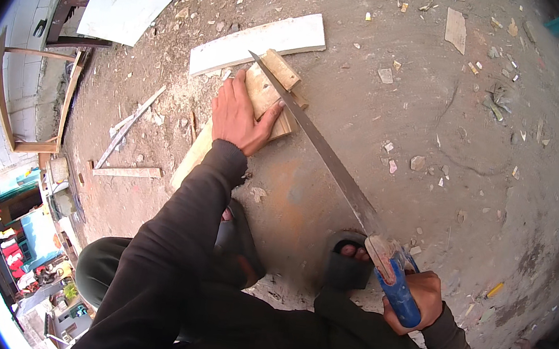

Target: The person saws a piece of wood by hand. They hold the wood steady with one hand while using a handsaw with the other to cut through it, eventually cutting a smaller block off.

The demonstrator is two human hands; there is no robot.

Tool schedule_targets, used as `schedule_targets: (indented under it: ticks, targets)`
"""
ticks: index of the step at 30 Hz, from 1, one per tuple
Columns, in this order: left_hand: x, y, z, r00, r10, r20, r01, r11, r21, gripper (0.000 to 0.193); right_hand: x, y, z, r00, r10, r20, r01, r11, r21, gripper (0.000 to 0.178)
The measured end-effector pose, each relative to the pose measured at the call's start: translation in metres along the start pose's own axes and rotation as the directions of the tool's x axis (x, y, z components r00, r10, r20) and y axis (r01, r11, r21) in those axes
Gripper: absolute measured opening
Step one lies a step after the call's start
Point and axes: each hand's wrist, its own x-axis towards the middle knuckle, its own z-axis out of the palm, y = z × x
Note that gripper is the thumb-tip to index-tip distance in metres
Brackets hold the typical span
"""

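Note:
My left hand (236, 116) lies spread on a short piece of pale wood (259, 88), thumb apart and reaching toward the saw blade. A longer light board (193, 158) runs from under that hand toward my left forearm. In my right hand (422, 298), at the lower right, is the blue handle of a handsaw (335, 166). Its long dark blade slants up to the left, the tip end lying across the wood beside my left thumb. The fingers of my right hand are wrapped around the handle.
A white-faced board (260, 43) lies just beyond the wood. Thin wooden strips (129, 171) rest on the dirt at left, near a wooden frame (65, 105) by the wall. My sandalled foot (349, 262) is below the blade. Rubble and chips dot the ground (511, 194).

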Motion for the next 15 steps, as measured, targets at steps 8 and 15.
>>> schedule_targets:
  ticks: [8, 15]
  targets:
    - [0.005, -0.011, 0.005, 0.999, -0.040, -0.028, 0.039, 0.998, -0.043, 0.088, 0.095, 0.001, 0.022, 0.993, -0.036, -0.117, 0.045, 0.996, 0.078, 0.017]
    - [0.004, -0.007, 0.001, 0.998, -0.061, -0.033, 0.060, 0.998, -0.022, 0.090, 0.035, -0.013, -0.006, 1.000, 0.019, 0.012, -0.019, 0.999, 0.047, 0.012]
